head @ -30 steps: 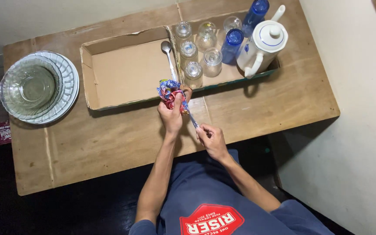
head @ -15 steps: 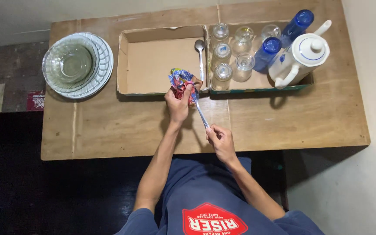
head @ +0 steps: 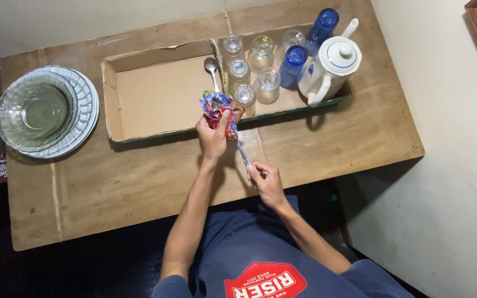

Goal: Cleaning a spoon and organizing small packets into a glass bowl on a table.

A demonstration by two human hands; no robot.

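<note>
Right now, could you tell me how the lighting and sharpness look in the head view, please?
Head view: even, soft light on the table, with the floor at lower left nearly black; soft shadows beside the box and teapot; faint glare on the glasses; the left hand, cloth and right hand look reasonably sharp.

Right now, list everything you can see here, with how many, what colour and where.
table: one, brown wood, under everything
cardboard tray: one, tan, table middle
spoon: one, silver, in tray
clear glasses: about seven, tray right part
blue bottles: two, beside teapot
teapot: one, white, tray right end
glass dishes: stacked, clear greenish, table left
cloth: one, multicoloured, in left hand, around utensil's upper end
utensil: one, silver, between hands
left hand: grip on cloth
right hand: grip on utensil's lower end
</note>
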